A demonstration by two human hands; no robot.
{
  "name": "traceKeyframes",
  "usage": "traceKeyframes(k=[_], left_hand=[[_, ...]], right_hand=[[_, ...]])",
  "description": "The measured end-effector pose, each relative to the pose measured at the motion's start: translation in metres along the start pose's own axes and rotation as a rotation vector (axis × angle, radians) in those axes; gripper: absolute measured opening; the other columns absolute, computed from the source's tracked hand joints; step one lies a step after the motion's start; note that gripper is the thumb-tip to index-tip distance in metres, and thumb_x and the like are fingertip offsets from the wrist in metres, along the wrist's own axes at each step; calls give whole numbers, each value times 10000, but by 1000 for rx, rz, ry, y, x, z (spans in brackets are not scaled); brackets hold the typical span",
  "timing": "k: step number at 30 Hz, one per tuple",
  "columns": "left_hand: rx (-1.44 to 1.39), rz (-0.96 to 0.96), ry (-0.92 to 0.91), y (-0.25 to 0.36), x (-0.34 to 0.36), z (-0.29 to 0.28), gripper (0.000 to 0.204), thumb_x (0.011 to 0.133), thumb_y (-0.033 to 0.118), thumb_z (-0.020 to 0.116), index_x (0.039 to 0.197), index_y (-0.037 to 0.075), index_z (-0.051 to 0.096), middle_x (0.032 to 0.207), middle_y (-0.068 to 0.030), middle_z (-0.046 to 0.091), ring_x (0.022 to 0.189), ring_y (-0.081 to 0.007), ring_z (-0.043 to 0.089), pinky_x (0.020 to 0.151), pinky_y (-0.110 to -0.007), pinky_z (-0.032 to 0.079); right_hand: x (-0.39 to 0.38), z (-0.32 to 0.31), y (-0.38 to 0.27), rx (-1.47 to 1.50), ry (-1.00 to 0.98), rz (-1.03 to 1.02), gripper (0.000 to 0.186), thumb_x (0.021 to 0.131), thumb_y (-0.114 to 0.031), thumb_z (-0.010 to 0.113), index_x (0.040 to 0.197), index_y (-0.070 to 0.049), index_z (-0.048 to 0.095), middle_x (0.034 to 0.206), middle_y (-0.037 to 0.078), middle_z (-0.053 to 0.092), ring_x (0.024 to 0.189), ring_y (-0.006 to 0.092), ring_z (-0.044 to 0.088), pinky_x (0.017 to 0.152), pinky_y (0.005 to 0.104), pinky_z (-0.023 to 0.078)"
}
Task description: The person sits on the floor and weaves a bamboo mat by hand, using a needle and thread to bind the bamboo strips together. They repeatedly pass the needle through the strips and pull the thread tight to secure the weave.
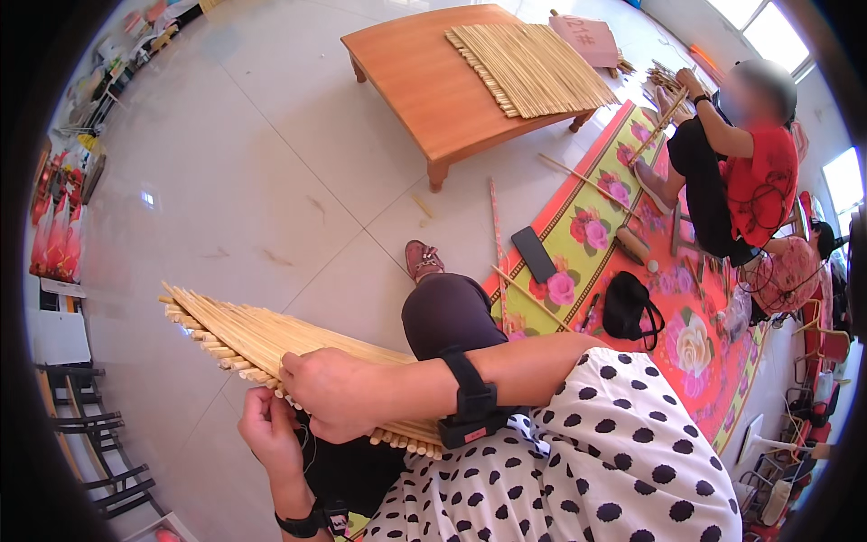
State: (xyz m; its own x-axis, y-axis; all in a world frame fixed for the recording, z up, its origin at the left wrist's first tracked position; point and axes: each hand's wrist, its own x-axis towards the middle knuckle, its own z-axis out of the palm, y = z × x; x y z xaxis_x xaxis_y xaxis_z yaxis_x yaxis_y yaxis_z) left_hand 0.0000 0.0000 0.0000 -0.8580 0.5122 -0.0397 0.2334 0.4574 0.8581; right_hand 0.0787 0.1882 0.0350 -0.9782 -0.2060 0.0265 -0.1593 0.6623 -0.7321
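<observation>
A mat of pale straw-coloured stalks (298, 336) lies across my lap, its cut ends in a row along the near edge. My right hand (334, 393) is closed over that near edge, fingers curled on the stalks. Just below and left of it, my left hand (269, 432) is closed with thumb and fingertips together at the stalk ends. What it pinches is too small to tell. A thin pale thread hangs beside the left hand over dark cloth. Black bands circle both forearms.
A low wooden table (406, 68) bears another stalk mat (533, 68). A flowered sheet (587, 217) covers the floor at right, with a phone (534, 254), a black bag (630, 309) and loose sticks. A person in red (763, 172) sits there, handling a stick.
</observation>
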Motion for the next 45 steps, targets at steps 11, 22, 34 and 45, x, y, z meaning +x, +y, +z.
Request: traceKeyframes(k=[11, 22, 34, 45], left_hand=[[-184, -10, 164, 24, 4, 28, 135, 936, -74, 463, 933, 41, 393, 723, -32, 542, 588, -64, 499, 509, -214, 404], [-200, 20, 177, 29, 2, 21, 255, 839, -126, 340, 1023, 48, 365, 874, -56, 475, 736, -95, 471, 610, -238, 430], [654, 313, 300, 53, 2, -55, 869, 719, -104, 672, 1493, 114, 343, 1577, -224, 213, 1474, -408, 205, 1179, -474, 243], [1057, 654, -414, 54, 83, -66, 798, 556, 4, 831, 1301, 107, 561, 1399, -122, 508, 1366, -344, 414, 1136, -598, 261]], right_hand=[[0, 5, 8, 49, 39, -1, 241, 704, -124, 618, 822, 86, 640, 918, 235, 571, 778, 372, 628, 709, 428, 533], [2, 6, -8, 1, -33, 33, 270, 717, -182, 638, 867, 38, 678, 965, 227, 584, 851, 360, 640, 749, 431, 538], [-21, 7, 2, 125, 9, 146, 534, 757, -337, 692, 1135, 22, 577, 1012, 231, 598, 929, 399, 631, 811, 470, 522], [-56, 42, -6, 237, 56, 103, 573, 779, -357, 716, 1159, 37, 547, 1042, 266, 588, 946, 421, 629, 811, 477, 519]])
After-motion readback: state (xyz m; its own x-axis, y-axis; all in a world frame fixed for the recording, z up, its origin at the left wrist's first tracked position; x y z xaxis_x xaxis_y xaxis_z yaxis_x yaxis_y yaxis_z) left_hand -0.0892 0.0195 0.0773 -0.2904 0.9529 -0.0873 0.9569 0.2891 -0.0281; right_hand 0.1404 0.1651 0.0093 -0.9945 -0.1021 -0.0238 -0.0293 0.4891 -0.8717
